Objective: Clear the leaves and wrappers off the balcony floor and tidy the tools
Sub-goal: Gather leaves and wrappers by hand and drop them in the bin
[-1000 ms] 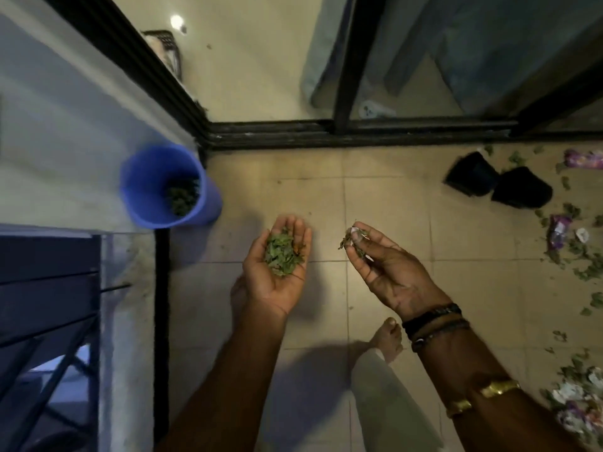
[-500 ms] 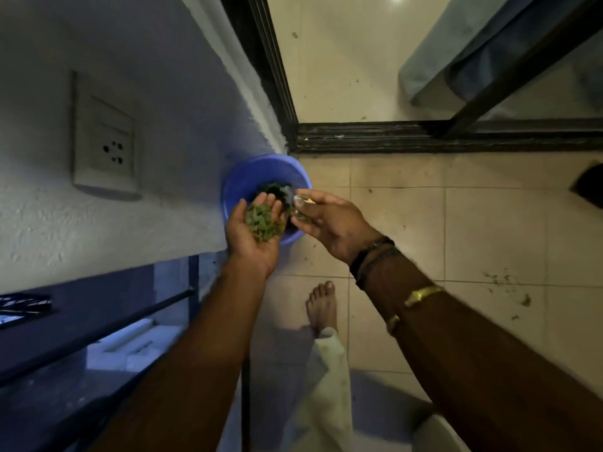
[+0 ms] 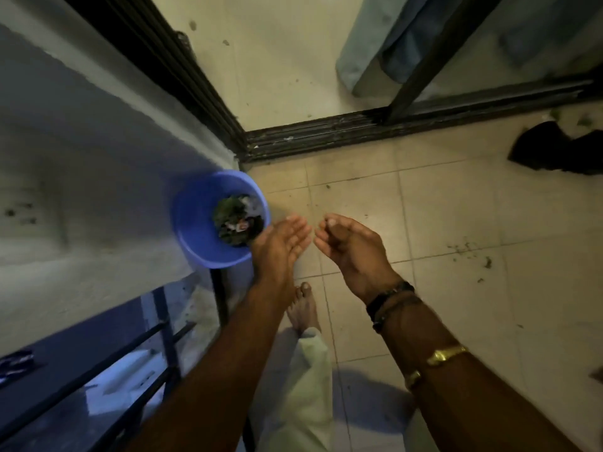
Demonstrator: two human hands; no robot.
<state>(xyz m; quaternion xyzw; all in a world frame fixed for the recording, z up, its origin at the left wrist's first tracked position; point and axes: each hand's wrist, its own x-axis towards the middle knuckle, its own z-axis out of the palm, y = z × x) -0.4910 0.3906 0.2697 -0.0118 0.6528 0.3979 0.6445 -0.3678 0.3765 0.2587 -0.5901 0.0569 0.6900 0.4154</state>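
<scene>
Leaves (image 3: 233, 216) and wrappers (image 3: 243, 226) show in neither of our hands; they lie heaped in the bottom of the blue bucket (image 3: 192, 230). Nearest us, our bare foot (image 3: 303, 308) stands on the tiles (image 3: 440, 207). Beyond it our left hand (image 3: 279, 244) is flat, fingers straight, at the bucket's rim. Our right hand (image 3: 354, 247) hangs just beside it, fingers loosely curled round nothing we can see.

We judge that bits stuck to our palms could drop on the tiles beside the bucket. A careless swing of the left hand could also tip it towards the railing (image 3: 163, 321).

Farther off, crumbs (image 3: 466, 249) lie scattered on the floor, and two dark things (image 3: 554, 151) sit near the door track (image 3: 326, 132). We can read no writing anywhere.
</scene>
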